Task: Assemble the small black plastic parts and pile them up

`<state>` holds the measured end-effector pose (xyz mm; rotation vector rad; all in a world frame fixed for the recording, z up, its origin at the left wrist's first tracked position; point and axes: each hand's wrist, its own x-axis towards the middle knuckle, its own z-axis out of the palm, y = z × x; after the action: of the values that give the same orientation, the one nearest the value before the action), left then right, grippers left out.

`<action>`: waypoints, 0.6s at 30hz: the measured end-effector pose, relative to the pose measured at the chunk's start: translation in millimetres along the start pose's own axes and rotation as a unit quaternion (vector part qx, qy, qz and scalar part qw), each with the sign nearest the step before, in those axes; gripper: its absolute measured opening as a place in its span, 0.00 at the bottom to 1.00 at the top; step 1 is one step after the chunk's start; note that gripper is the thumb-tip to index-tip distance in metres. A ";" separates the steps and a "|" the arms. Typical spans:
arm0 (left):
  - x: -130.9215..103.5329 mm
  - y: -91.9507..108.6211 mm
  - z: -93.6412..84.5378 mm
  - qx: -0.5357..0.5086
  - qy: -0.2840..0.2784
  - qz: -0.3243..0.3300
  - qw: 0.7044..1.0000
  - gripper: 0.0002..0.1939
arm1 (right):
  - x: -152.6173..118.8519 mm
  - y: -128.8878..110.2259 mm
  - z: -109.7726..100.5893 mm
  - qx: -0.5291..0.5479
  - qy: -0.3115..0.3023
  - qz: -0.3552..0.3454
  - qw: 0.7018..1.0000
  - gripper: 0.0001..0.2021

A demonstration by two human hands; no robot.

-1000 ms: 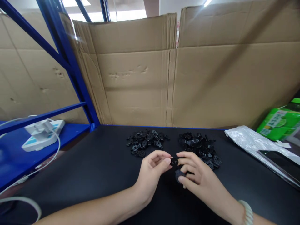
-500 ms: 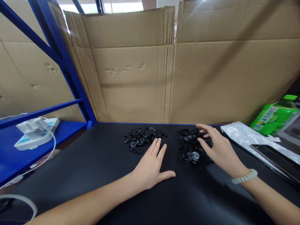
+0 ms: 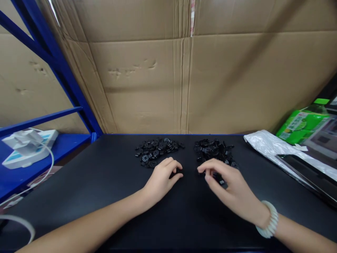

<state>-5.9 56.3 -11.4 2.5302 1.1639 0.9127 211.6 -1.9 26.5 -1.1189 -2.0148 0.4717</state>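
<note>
Two heaps of small black plastic parts lie on the black table (image 3: 110,196). Round discs with holes show in the left heap (image 3: 158,149); the right heap (image 3: 212,149) is a darker tangle. Just in front of the left heap, my left hand (image 3: 160,181) rests low with fingers curled toward the thumb. Something dark sits in that curl, too small to make out. My right hand (image 3: 231,186) is at the near edge of the right heap, its fingers bent and thumb close to the index finger. Whatever lies between those fingertips is mostly hidden.
Cardboard (image 3: 142,84) walls the back of the table. At right lie a silvery bag (image 3: 263,140), a dark phone-like slab (image 3: 302,172) and a green-labelled bottle (image 3: 302,123). A white power strip (image 3: 28,149) with cables sits on the blue shelf (image 3: 76,140) at left.
My left hand's fingers have gone from spread flat to curled. The right hand has come nearer and lower, its fingers closing at the right heap's front. The camera has tilted downward.
</note>
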 end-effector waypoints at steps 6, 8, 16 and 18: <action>4.3 -9.7 -4.2 -0.116 0.035 -0.051 0.991 0.12 | -7.1 3.0 19.6 0.053 -0.135 0.062 0.987 0.16; 4.5 -6.1 -7.7 -0.120 0.059 -0.053 0.990 0.10 | -6.6 8.2 22.2 0.063 -0.100 0.063 0.991 0.19; -13.9 45.9 -9.2 -0.344 0.057 -0.051 0.936 0.13 | -0.8 1.0 17.1 0.470 -0.145 0.235 0.838 0.18; -18.5 54.0 -6.7 -0.383 0.026 -0.056 0.922 0.14 | 0.1 -2.2 16.4 0.513 -0.169 0.241 0.806 0.16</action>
<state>13.9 6.2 8.6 1.7961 0.7391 1.1292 197.7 -2.2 17.5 -0.8161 -1.2934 1.8638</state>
